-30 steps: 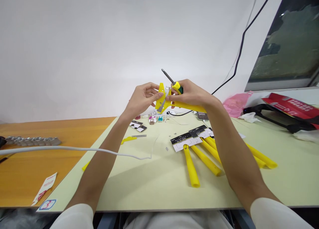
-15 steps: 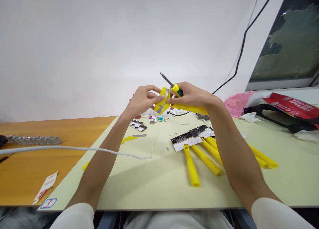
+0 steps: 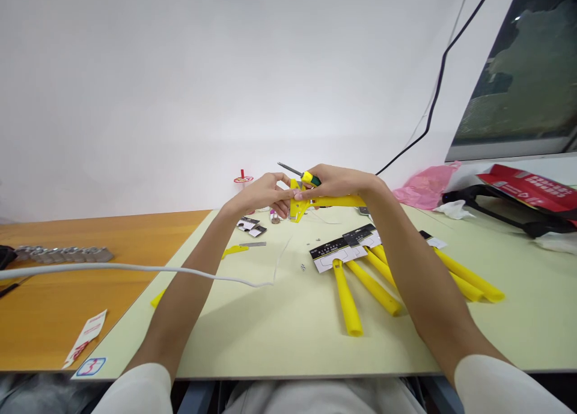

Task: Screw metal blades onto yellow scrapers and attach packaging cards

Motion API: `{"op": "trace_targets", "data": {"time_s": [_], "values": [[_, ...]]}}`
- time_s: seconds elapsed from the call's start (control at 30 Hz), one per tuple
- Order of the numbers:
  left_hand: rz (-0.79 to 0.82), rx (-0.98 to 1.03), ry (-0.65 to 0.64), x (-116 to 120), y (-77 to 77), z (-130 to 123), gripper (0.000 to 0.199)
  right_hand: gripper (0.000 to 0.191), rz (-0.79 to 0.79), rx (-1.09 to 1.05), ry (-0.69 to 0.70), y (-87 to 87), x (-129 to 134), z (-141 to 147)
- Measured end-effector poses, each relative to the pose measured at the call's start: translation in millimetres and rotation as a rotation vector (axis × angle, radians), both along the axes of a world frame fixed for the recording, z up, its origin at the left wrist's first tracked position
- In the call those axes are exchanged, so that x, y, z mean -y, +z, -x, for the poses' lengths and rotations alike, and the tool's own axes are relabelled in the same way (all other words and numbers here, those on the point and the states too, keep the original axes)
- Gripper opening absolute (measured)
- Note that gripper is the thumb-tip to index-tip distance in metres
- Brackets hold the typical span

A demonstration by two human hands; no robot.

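Note:
Above the far part of the table, both my hands meet at a yellow scraper. My left hand (image 3: 265, 193) pinches the edge of its flat yellow head plate (image 3: 297, 210); a bit of metal blade shows beside the plate. My right hand (image 3: 336, 181) grips the scraper where the head joins its yellow handle (image 3: 340, 202), which points right. A screwdriver (image 3: 310, 178) with a yellow and green grip is also tucked in my right hand, its shaft pointing up and left. The fingertips partly cover the join between plate and handle.
Several yellow-handled scrapers (image 3: 348, 300) with black and white cards (image 3: 333, 255) lie at right. Loose small nuts or screws (image 3: 303, 267) sit mid-table. A yellow piece with a metal blade (image 3: 237, 249) lies left. A white cable (image 3: 180, 270) crosses the left side. Bags (image 3: 428, 184) are at right.
Both hands have lowered a little with the scraper. Its head plate has turned more upright and sits closer against the handle end. The screwdriver now tilts flatter.

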State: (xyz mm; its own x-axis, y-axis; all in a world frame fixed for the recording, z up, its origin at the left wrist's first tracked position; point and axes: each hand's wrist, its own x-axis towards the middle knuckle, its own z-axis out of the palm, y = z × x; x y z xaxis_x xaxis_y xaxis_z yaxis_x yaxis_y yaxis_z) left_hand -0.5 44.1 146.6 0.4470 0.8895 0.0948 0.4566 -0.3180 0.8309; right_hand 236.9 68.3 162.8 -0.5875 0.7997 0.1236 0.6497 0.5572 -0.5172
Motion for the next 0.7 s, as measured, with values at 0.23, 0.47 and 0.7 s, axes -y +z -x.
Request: {"op": "trace_targets", "data": {"time_s": [0.23, 0.47, 0.7], "values": [[0.081, -0.027, -0.077, -10.2, -5.4, 2.8, 0.052, 0.057, 0.083, 0.028, 0.047, -4.9, -3.9, 2.5], [0.108, -0.035, -0.085, -8.7, -5.3, 0.5, 0.064, 0.063, 0.054, 0.036, 0.053, -4.9, -4.4, 3.4], [0.132, -0.019, -0.157, -11.2, -8.2, 4.3, 0.058, 0.051, 0.028, 0.015, 0.093, -5.0, -9.5, 0.2]]}}
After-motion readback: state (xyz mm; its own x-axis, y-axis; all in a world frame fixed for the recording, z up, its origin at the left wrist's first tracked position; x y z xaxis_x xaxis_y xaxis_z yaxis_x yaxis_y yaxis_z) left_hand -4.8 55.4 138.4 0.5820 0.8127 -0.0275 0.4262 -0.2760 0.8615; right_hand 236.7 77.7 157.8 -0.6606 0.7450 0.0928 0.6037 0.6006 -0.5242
